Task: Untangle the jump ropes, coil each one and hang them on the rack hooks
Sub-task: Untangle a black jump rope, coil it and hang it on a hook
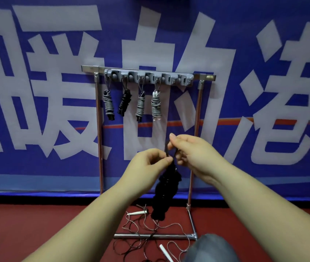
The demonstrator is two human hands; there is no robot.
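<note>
Both forearms stretched forward and up from the lower corners, meeting before the rack (197,118). Left hand (148,161) — fingers curled, thumb and forefinger pinched on the top of the black coil (166,190). Right hand (190,150) a little higher, fingers bent, thumb and fingertips pinched on the thin black loop above the coil. Coil hung down from both hands, dark and thick, its lower end near the floor (37,224) but apart from it, as far as could be told.

Behind, on the grey hook bar (148,76), four coiled ropes: grey (108,104), black (125,102), grey (140,105), pale grey with white handles (156,104) — each on its own hook, the right-hand hooks bare. On the red floor by the rack's base, loose thin rope (141,224) in tangled loops, with one white handle (137,213) to the left and another (165,252) nearer the camera. Grey knee (211,248) at the bottom right. Blue banner (56,157) with large white characters over the wall.
</note>
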